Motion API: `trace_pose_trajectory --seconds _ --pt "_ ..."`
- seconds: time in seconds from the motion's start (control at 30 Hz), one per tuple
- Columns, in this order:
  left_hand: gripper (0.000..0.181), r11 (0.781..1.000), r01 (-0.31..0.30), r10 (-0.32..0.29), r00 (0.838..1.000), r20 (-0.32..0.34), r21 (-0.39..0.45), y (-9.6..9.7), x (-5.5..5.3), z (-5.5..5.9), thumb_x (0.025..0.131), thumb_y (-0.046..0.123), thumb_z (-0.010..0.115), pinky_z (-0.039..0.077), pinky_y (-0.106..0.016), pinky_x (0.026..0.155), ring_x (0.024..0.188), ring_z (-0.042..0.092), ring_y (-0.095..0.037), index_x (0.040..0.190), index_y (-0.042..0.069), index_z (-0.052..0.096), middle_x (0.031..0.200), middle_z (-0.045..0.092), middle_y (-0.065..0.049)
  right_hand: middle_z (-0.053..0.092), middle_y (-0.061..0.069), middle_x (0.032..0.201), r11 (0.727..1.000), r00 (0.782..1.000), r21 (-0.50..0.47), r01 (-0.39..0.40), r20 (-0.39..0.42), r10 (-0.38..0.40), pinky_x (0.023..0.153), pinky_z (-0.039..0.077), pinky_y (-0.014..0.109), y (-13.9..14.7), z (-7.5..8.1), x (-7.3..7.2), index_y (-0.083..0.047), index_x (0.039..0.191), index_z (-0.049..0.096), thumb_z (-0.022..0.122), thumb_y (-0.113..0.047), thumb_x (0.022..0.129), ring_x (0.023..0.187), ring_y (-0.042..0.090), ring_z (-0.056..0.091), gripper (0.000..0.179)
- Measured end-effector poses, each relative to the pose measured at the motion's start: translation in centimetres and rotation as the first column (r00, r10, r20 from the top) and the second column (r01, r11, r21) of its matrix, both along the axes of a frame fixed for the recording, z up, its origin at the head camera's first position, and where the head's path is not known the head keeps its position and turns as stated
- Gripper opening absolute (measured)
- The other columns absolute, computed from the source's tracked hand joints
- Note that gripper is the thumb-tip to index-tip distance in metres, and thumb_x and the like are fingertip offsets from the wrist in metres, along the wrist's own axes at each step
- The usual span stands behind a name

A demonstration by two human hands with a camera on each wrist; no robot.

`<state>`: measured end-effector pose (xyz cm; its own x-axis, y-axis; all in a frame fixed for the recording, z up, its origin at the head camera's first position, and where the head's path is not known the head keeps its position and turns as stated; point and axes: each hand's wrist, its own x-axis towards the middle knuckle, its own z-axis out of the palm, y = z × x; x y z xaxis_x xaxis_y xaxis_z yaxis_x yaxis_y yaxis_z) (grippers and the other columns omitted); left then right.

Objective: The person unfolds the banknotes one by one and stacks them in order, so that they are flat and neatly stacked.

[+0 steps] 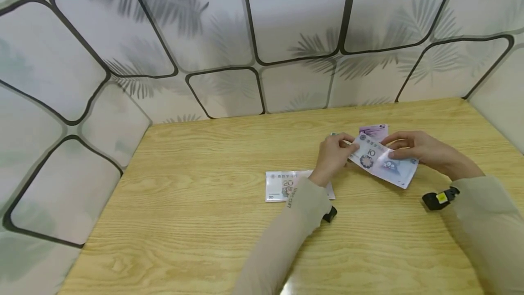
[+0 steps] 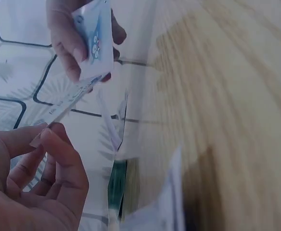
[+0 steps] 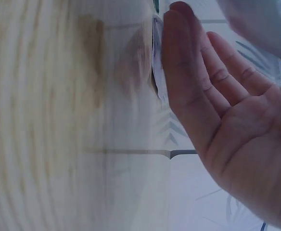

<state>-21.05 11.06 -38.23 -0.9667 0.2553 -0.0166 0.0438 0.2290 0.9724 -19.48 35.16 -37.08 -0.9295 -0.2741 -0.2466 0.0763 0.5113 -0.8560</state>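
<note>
A pale play banknote marked 10 [image 1: 395, 174] with a blue cartoon figure is held at a slant above the table. My left hand [image 1: 332, 156] pinches its left end between thumb and fingers, a grip also seen in the left wrist view. At its upper right edge, my right hand [image 1: 425, 151] grips it, thumb on the printed face. The right wrist view shows the fingers of the right hand [image 3: 241, 130] bent, with the pale note blurred at the top. A purple note marked 5 [image 1: 380, 130] shows behind the held note.
Below my left wrist a folded note marked 20 [image 1: 273, 190] lies on the wooden table [image 1: 184, 222], partly covered by the sleeve. A green note [image 2: 117, 185] shows beyond my left hand. Patterned wall panels [image 1: 294, 17] border the table's back and left sides.
</note>
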Motion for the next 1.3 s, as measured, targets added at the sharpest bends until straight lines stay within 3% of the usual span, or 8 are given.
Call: trace_pose_trajectory --seconds 0.17,0.4,0.63,0.87,1.1,1.3 --pt "0.017 0.996 -0.01 0.003 0.997 0.083 0.085 -1.3 -0.5 0.1 0.095 0.002 0.07 0.061 -0.033 0.057 0.067 0.069 -0.035 0.112 0.0 0.071 0.075 0.059 0.002 0.062 0.006 0.109 0.996 0.998 -0.068 0.049 0.034 -0.047 0.07 0.06 0.036 0.1 -0.1 -0.1 0.004 0.125 0.056 0.063 -0.003 0.099 0.086 0.015 0.065 0.028" --pt "0.02 0.987 -0.034 0.009 0.988 0.153 0.16 -3.3 -1.0 0.3 0.096 0.002 0.069 0.062 -0.042 0.069 0.065 0.062 -0.016 0.116 0.002 0.069 0.082 0.062 0.0 0.071 0.007 0.094 0.976 0.994 -0.204 0.072 0.099 -0.053 0.067 0.062 0.038 0.3 -0.2 -0.1 -0.004 0.112 0.057 0.058 0.006 0.099 0.078 0.021 0.069 0.017" --pt "0.021 0.973 -0.046 -0.002 0.979 0.206 0.228 -5.1 -1.3 0.7 0.097 0.002 0.067 0.061 -0.047 0.076 0.067 0.06 -0.015 0.118 0.002 0.067 0.085 0.063 -0.003 0.07 0.009 0.087 0.942 0.999 -0.335 -0.005 0.048 0.022 0.069 0.062 0.039 0.5 -0.6 -0.1 -0.005 0.106 0.058 0.052 0.01 0.101 0.075 0.022 0.07 0.017" --pt "0.021 0.97 -0.007 -0.044 0.978 0.203 0.242 -6.6 -1.6 0.5 0.096 -0.001 0.066 0.062 -0.044 0.074 0.069 0.06 -0.014 0.117 -0.002 0.065 0.084 0.063 -0.003 0.071 0.011 0.085 0.946 1.0 -0.324 0.0 0.016 0.005 0.07 0.062 0.038 -0.3 -0.4 -0.1 -0.009 0.105 0.065 0.052 0.005 0.103 0.075 0.021 0.069 0.018" --pt "0.022 0.971 -0.002 -0.055 0.971 0.231 0.239 -7.8 -1.4 0.6 0.098 0.003 0.066 0.063 -0.037 0.069 0.07 0.061 -0.015 0.12 0.002 0.065 0.087 0.063 -0.004 0.069 0.011 0.084 0.958 1.0 -0.285 0.019 0.004 -0.018 0.07 0.062 0.038 -1.4 -0.1 -0.1 -0.008 0.105 0.065 0.052 0.0 0.105 0.077 0.019 0.067 0.015" --pt "0.024 0.968 0.01 -0.072 0.968 0.24 0.25 -8.6 -1.1 0.5 0.098 0.004 0.066 0.062 -0.034 0.068 0.067 0.063 -0.016 0.122 0.003 0.064 0.087 0.063 -0.004 0.068 0.009 0.081 0.951 1.0 -0.31 0.013 0.001 -0.014 0.068 0.062 0.037 -2.2 -0.1 -0.1 -0.01 0.102 0.064 0.053 0.003 0.104 0.075 0.018 0.067 0.017"
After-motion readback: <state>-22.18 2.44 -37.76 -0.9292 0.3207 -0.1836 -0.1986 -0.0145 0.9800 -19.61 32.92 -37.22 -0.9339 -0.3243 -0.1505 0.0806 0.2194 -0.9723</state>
